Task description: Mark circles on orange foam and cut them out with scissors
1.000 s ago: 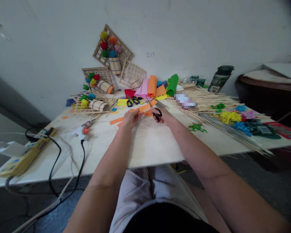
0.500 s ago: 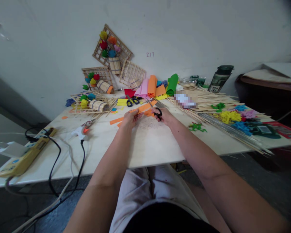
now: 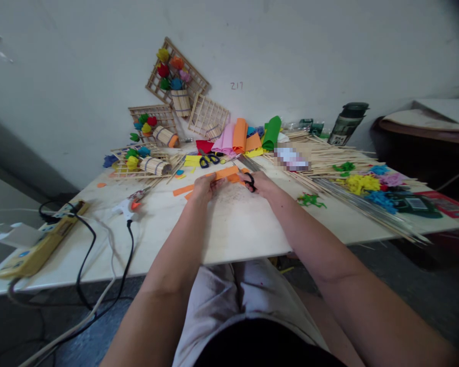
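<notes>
Orange paper is pinched between the fingers of my left hand, over the middle of the white table. My right hand is closed on black-handled scissors, whose blades point up and away beside the paper. Between my hands, folded orange paper touches my fingertips. Another orange strip lies on the table to the left of my left hand. Dark specks are scattered on the tabletop just in front of my hands.
A glue gun and a yellow power strip with cables are on the left. Rolled coloured paper and more scissors lie behind. Wooden sticks, a dark bottle and coloured bundles occupy the right.
The orange paper in my left hand has shifted slightly down and left. The scissors in my right hand have turned a little, and their blades show less clearly.
</notes>
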Available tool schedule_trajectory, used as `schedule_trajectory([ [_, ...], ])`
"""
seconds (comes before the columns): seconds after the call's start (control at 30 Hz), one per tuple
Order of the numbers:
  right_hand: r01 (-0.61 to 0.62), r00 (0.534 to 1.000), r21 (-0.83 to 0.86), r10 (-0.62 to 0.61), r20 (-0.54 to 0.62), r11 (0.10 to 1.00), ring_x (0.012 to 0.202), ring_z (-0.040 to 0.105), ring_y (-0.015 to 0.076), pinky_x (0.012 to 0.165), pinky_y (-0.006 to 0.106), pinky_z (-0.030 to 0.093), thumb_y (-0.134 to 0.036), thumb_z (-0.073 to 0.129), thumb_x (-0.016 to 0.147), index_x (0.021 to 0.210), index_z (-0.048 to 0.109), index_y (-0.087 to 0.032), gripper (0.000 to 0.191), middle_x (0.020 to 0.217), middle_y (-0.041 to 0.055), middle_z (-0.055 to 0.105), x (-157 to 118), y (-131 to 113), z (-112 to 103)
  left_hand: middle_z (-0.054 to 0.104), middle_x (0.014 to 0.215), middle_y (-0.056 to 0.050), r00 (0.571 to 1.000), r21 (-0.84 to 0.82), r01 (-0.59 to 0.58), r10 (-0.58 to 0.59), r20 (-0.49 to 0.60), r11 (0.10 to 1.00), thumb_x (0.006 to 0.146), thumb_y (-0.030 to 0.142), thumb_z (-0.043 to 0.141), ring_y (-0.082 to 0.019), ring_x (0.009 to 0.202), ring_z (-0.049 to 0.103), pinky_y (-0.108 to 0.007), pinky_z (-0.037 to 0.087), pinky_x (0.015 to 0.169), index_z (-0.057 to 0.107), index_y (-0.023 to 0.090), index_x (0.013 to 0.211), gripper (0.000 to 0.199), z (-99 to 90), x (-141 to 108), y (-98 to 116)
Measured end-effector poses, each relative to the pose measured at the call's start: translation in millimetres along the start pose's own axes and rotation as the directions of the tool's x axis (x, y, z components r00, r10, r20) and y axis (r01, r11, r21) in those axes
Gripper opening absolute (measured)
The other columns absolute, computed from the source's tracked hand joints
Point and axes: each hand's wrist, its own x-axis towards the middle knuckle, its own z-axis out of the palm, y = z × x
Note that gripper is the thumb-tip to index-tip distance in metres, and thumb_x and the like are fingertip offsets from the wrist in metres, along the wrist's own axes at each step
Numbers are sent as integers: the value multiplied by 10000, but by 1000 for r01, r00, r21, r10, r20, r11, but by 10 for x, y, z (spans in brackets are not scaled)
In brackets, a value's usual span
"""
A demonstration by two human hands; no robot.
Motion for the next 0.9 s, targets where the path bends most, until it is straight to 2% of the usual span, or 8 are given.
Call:
schedule_trajectory([
  [0.23, -22, 997, -23, 24, 75, 999, 333, 382, 28, 314, 132, 281, -347, 664, 806, 696, 595, -98, 281, 431, -36, 478, -88, -52, -23, 645, 649, -93, 999, -2, -19, 19, -35, 1000, 846, 27, 480, -174, 558, 668, -238, 561, 576, 543, 63, 940, 119, 23, -46, 43],
  [0.43, -17, 988, 17, 14, 155, 1000, 354, 498, 74, 259, 147, 210, -477, 599, 824, 802, 580, -127, 351, 487, -5, 550, 3, -7, -76, 632, 634, -56, 998, -81, -44, 39, -57, 996, 857, 62, 511, -163, 573, 667, -232, 554, 576, 546, 103, 903, 71, 20, -44, 75],
  [0.63, -6, 974, -5, 7, 226, 1000, 403, 565, 105, 264, 150, 230, -535, 584, 810, 885, 594, -126, 416, 554, 44, 615, 58, 27, -102, 654, 671, -78, 998, -137, -22, 13, -68, 990, 869, 94, 515, -164, 601, 672, -227, 544, 586, 563, 101, 900, 58, 31, -56, 97],
  [0.9, 85, 960, -62, -65, 272, 994, 390, 561, 95, 257, 150, 225, -504, 621, 796, 933, 651, -109, 419, 534, 25, 603, 76, 75, -86, 660, 686, -71, 1000, -166, -1, -2, -19, 986, 884, 84, 478, -148, 626, 676, -216, 548, 630, 578, 98, 928, 110, 45, -97, 93],
])
